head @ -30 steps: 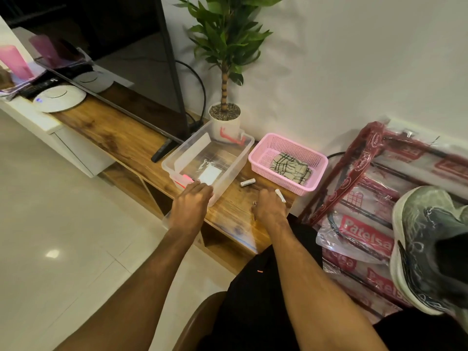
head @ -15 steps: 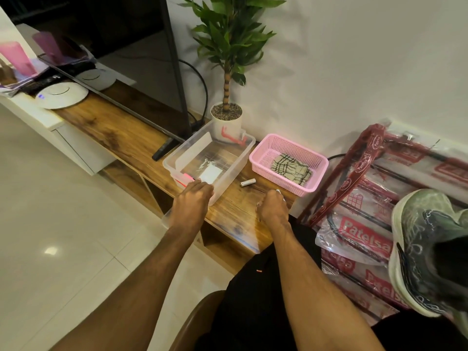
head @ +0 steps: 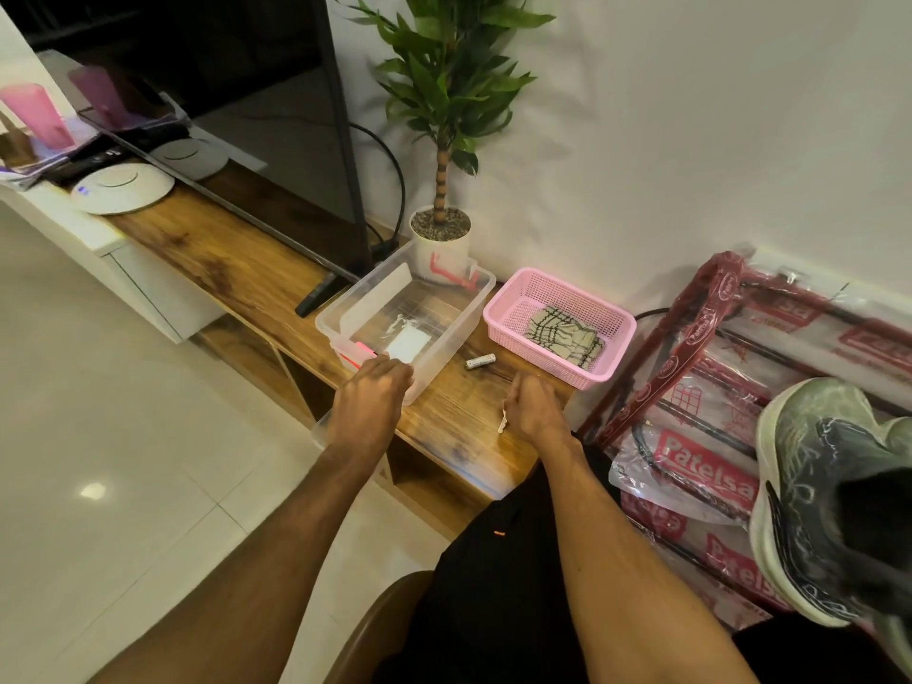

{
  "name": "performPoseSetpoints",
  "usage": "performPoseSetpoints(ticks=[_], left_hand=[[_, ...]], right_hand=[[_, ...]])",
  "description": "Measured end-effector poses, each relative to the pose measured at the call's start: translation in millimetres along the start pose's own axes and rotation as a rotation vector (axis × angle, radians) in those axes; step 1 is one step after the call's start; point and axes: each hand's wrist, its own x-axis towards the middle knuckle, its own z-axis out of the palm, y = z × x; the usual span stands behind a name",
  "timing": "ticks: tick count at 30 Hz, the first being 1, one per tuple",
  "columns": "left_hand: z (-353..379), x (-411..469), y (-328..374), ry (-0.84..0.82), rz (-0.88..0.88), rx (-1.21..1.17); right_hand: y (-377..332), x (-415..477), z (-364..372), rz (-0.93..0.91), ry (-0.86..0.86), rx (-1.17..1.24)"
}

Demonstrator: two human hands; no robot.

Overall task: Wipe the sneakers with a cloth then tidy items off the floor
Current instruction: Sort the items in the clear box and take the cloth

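Observation:
A grey-green sneaker (head: 829, 486) with a white sole sits at the right edge, on wrapped red packaging. A checked cloth (head: 567, 335) lies folded in the pink basket (head: 508, 308) on the wooden shelf. My left hand (head: 372, 399) grips the near rim of the clear plastic bin (head: 444, 333), fingers curled over it. My right hand (head: 535, 409) is curled knuckles-up on the shelf, in front of the basket. A small pale object (head: 503, 422) pokes out at the hand's left side, pinched. A small battery (head: 480, 361) lies loose between bin and basket.
A potted plant (head: 439, 239) stands behind the bin, with a television (head: 247, 116) to its left. Further left lie a white round device (head: 123, 190) and pink cups (head: 34, 116). Plastic-wrapped red packaging (head: 701, 436) leans against the wall. Pale floor tiles spread to the left.
My right hand slid forward over the small white piece that lay by its fingertips and now covers it. The left hand has stayed on the bin's rim.

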Motion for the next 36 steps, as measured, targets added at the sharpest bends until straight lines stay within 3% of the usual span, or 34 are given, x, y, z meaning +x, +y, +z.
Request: performPoseSetpoints(ticks=[9, 20, 28, 36], left_hand=[[-1.1, 0.1, -1.2, -0.005, 0.006, 0.014], [-0.8, -0.4, -13.2, -0.071, 0.070, 0.050], [3.5, -1.8, -18.2, -0.063, 0.101, 0.040], [4.8, -0.1, -24.6, -0.039, 0.155, 0.041]], right_hand=[[-18.9, -3.9, -25.8, 0.146, -0.044, 0.710], [-73.4, 18.4, -58.9, 0.069, -0.086, 0.944], [-138.4, 53.0, -51.7, -0.091, -0.133, 0.805], [-174.5, 76.4, -6.5, -0.312, -0.253, 0.090]])
